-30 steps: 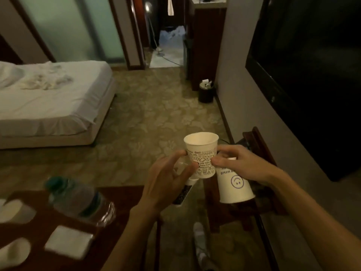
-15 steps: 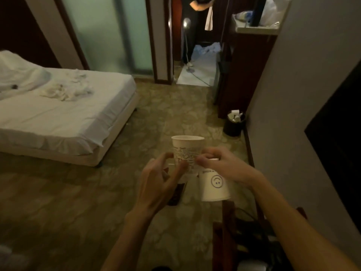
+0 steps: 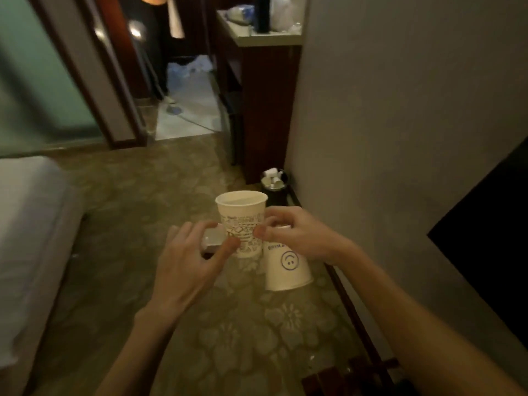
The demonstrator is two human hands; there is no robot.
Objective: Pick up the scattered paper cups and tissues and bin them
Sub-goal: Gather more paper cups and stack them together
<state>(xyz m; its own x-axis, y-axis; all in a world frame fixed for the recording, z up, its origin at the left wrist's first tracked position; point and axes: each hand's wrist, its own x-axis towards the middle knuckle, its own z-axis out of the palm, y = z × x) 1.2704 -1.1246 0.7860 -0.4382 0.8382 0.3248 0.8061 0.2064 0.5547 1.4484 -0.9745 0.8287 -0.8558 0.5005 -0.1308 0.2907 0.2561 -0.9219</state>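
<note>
Two paper cups sit at the centre of the frame, held in the air above the patterned carpet. The printed cup stands upright with its mouth open to the camera. It is pale cream, with a rolled rim and a band of dark doodles and lettering round its lower half. The smiley cup hangs upside down just right of it and a little lower, touching its side. It is white with a blue smiling face and a short line of blue letters, both inverted, and its open mouth points toward the floor.

The right hand has its grip clamped on both: thumb and forefinger pinch the printed cup's wall, and the other fingers curl over the base of the smiley cup. The left hand has its grip closed on a small pale block, too blurred to identify, and its thumb touches the printed cup's left side.

Just above the cups in the frame, a dark round bin stands on the carpet against the grey wall, with white rubbish showing at its top. Above it rises a dark wooden cabinet. A white bed fills the left edge.
</note>
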